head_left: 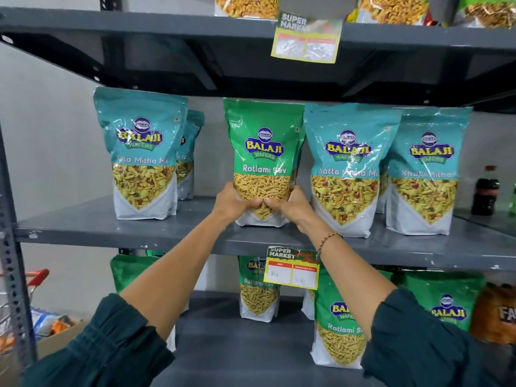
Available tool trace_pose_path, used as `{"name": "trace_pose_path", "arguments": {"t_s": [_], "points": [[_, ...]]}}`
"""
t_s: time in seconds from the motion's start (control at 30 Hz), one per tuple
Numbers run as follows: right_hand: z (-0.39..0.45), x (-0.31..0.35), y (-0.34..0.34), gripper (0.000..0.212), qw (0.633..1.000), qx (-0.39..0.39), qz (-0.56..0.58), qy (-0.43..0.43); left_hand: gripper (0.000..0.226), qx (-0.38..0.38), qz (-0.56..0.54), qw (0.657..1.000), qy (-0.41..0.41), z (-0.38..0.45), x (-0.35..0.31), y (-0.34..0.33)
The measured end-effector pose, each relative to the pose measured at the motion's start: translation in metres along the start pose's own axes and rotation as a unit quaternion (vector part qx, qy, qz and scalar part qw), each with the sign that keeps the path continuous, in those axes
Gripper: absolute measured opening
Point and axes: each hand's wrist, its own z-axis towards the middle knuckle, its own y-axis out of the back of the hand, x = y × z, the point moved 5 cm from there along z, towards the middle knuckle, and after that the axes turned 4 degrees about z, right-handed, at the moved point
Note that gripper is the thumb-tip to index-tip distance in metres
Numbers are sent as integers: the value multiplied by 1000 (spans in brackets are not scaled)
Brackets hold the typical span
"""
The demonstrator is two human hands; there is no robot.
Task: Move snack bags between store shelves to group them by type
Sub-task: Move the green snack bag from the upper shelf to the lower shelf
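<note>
A green Ratlami Sev bag stands upright on the middle shelf, among teal Khatta Mitha Mix bags: one at the left and two at the right. My left hand and my right hand both grip the green bag's lower part from either side. More green Ratlami Sev bags stand on the shelf below, one in the middle and others at the right.
The top shelf carries several yellow-snack bags. Price tags hang from shelf edges. A dark cola bottle stands at the far right. A red-handled trolley and a cardboard box of snacks sit at the lower left.
</note>
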Motion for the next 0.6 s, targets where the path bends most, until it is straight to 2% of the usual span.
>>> {"name": "trace_pose_path", "arguments": {"t_s": [0.13,0.37,0.6], "points": [[0,3,-11,74,1000,29,4,-1,78,-29,6,1000,-4,-8,7,20],[-40,54,-5,79,998,6,34,44,71,-78,-42,995,-53,-48,-19,63],[-114,62,6,69,997,34,47,45,78,-56,-16,997,-51,-109,-10,71]]}}
